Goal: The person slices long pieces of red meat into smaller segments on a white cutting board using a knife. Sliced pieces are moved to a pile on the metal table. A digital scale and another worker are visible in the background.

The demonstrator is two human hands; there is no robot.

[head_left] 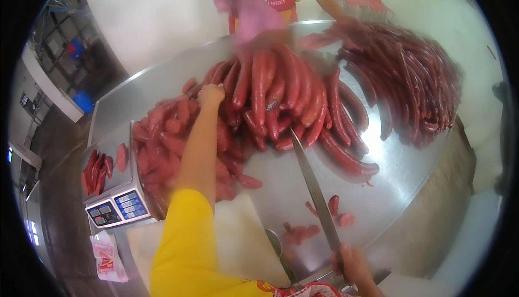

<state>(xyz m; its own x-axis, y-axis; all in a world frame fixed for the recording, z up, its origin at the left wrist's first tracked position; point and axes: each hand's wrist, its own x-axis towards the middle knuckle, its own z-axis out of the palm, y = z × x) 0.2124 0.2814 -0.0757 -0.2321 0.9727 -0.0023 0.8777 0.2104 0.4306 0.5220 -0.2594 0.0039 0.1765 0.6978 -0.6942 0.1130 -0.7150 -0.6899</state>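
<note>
My left arm stretches across to the far side of the heap, where my left hand (pixel 211 96) is closed on a sausage at the left edge of the long red sausages (pixel 265 88); its fingertips are partly hidden. In my right hand (pixel 354 267), low at the front, is the handle of a long knife (pixel 316 191). The blade points up and left, its tip close to the sausages' near ends. Shorter red sausage pieces (pixel 162 145) lie piled left of and under my left forearm. Several cut scraps (pixel 300 233) rest on the metal table (pixel 378 199) beside the blade.
A scale (pixel 120 208) with several short sausages stands at the left, near a white cutting board (pixel 243 232) and a plastic bag (pixel 108 258). Across the table, a co-worker holds a pink cloth (pixel 259 15). More long sausages (pixel 405 75) are heaped at the right.
</note>
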